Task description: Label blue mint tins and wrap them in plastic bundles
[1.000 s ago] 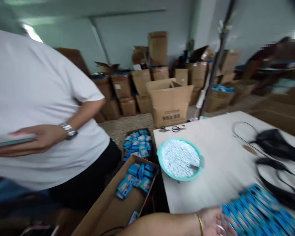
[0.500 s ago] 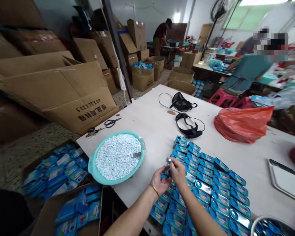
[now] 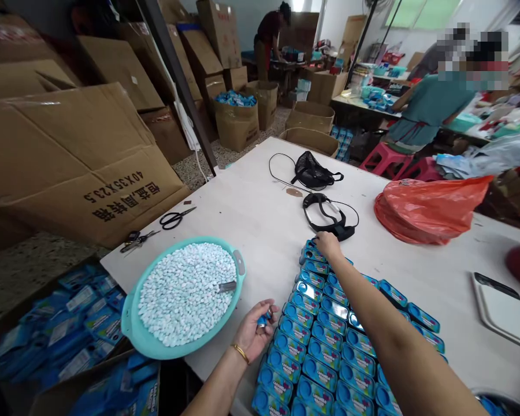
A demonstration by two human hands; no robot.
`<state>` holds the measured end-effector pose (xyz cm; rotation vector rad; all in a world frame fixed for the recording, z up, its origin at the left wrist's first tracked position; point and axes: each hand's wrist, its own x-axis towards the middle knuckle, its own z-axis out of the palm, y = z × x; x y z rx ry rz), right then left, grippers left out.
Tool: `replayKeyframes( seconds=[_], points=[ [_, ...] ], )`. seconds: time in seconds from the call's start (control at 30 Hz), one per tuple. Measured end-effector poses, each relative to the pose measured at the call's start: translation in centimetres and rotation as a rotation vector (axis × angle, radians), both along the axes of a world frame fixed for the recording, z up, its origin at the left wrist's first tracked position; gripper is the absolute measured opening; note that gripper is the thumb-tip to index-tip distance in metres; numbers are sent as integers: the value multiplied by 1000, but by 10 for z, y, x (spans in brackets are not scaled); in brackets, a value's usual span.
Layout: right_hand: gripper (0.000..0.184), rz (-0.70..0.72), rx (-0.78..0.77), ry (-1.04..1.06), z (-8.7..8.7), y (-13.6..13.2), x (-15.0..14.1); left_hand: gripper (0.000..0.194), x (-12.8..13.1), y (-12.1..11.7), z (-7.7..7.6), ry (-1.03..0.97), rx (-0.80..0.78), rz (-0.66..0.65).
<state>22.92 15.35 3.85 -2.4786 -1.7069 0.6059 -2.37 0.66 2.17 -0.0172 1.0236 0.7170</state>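
Note:
My left hand [image 3: 255, 330], with a gold bangle at the wrist, is palm up beside the rows of tins. Its curled fingers hold small blue round caps [image 3: 262, 322] with shiny metallic edges. My right hand [image 3: 328, 245] reaches to the far left end of the rows, fingers closed and pointing down at a blue tin [image 3: 311, 245]. Whatever its fingertips hold is hidden. Below it, another tin [image 3: 311, 255] shows a dark round opening. Many flat blue tins [image 3: 320, 372] with printed labels lie in tight rows, most with a blue round spot at one end.
A turquoise basin [image 3: 132, 320] of pale pellets with a metal scoop [image 3: 227, 286] stands left. Scissors [image 3: 173, 219], a black head strap [image 3: 329, 216], a black mesh item [image 3: 314, 171], a red bag [image 3: 420, 211] and a scale [image 3: 502, 312] lie around. Cartons [image 3: 82, 167] and co-workers are beyond.
My hands were together over the tins and have parted. The right hand has moved forward to the far tins; the left has moved left and lower, holding caps. The view has shifted.

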Motion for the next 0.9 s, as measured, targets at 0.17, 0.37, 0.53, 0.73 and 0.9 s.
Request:
replayKeyframes(
  seconds=[0.17, 0.37, 0.53, 0.73, 0.9],
  points=[
    [32, 54, -228, -95, -13, 38, -3, 17, -4, 3, 6, 47, 8, -12],
    [21, 68, -410, -87, -20, 63, 5, 15, -2, 12, 15, -1, 44, -24],
    [37, 92, -205, -100, -6, 17, -7, 13, 6, 26, 15, -82, 113, -14],
    [30, 583, 175, 648, 8, -77, -66, 17, 25, 37, 5, -102, 188, -27],
    [20, 509, 176, 800, 3, -98, -77, 15, 34, 32, 0, -76, 175, -19]
  ],
)
